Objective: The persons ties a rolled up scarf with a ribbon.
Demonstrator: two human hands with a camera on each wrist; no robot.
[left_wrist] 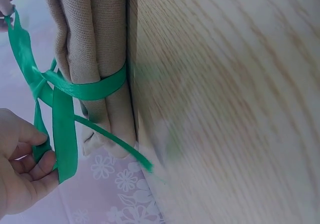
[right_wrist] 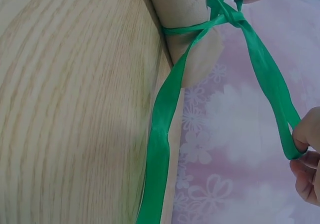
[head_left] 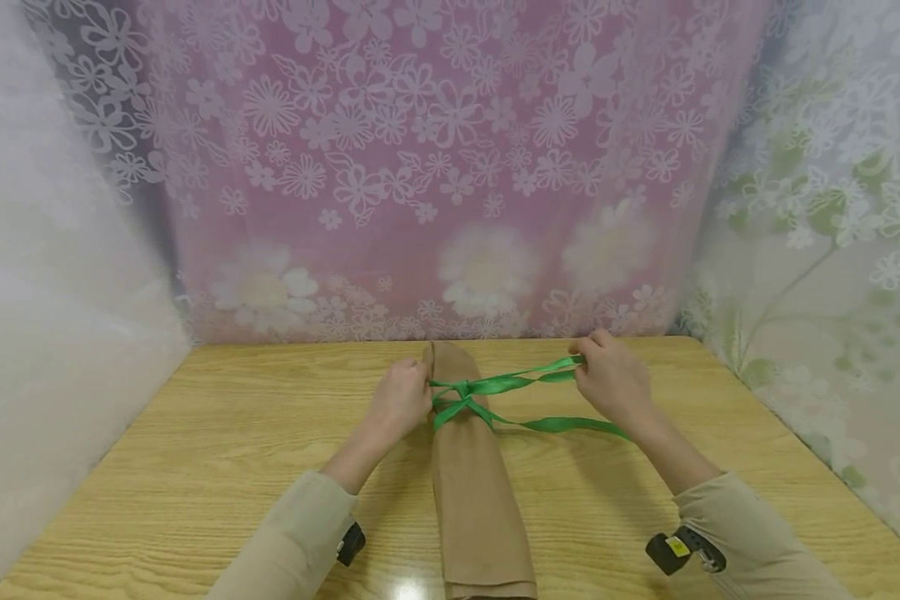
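A rolled tan cloth (head_left: 478, 492) lies lengthwise on the table, its folded layers visible in the left wrist view. Around its far part runs a green ribbon (head_left: 501, 384), crossed and knotted on top. My left hand (head_left: 401, 398) pinches a loop of the ribbon (left_wrist: 65, 134) just left of the roll. Farther off to the right, my right hand (head_left: 613, 379) pinches another loop, drawn out from the knot (right_wrist: 233, 17). One loose ribbon tail (head_left: 570, 424) trails right, below the right hand. A second, shorter tail (left_wrist: 117, 140) shows in the left wrist view.
The wooden table (head_left: 270, 433) extends to both sides of the roll. Behind it hangs a pink flowered curtain (head_left: 390, 167), with pale sheeting (head_left: 60, 275) at the left and a flowered sheet (head_left: 817, 250) at the right. Both sleeves carry black wrist cameras (head_left: 667, 552).
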